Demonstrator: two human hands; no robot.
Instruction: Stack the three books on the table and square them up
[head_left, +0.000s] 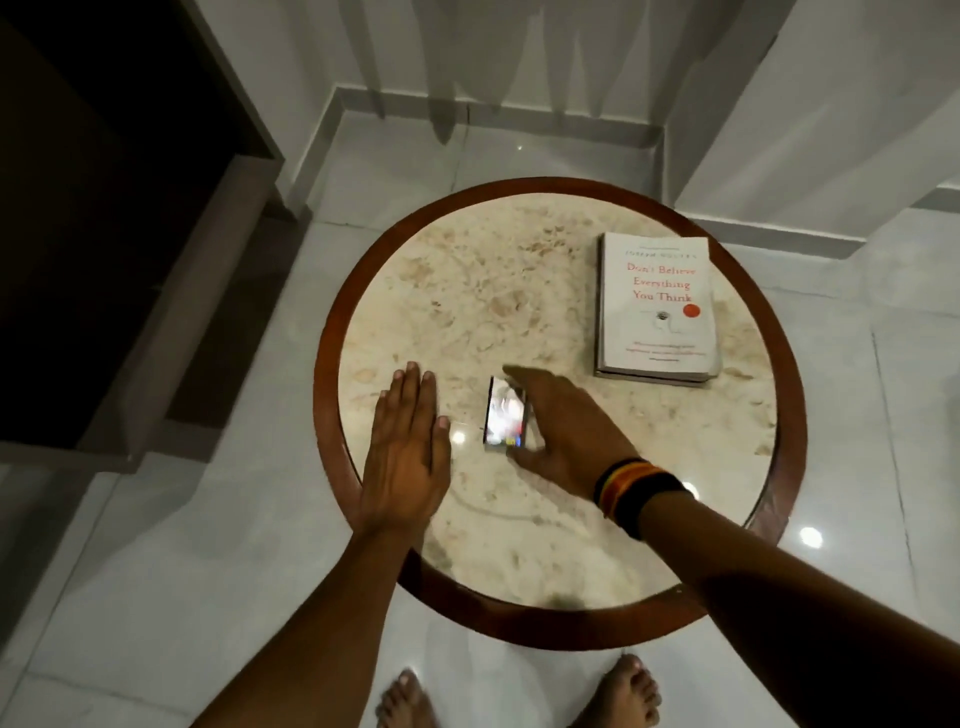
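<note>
A white book (655, 306) with red title letters lies flat at the far right of the round table (332, 332). Layered edges under its near side suggest more books beneath it, but I cannot tell how many. My right hand (566, 431), with dark bands on the wrist, reaches over the near middle of the table. Its fingers wrap the right side of a small phone (501, 413) with a lit screen. Left of the phone, my left hand (408, 447) is held flat with straight fingers and holds nothing.
The table has a pale marble top and a dark wooden rim and stands on glossy white floor tiles. A dark cabinet (104, 208) stands to the left and white curtains (467, 52) hang behind. My bare feet (519, 696) are at the table's near edge.
</note>
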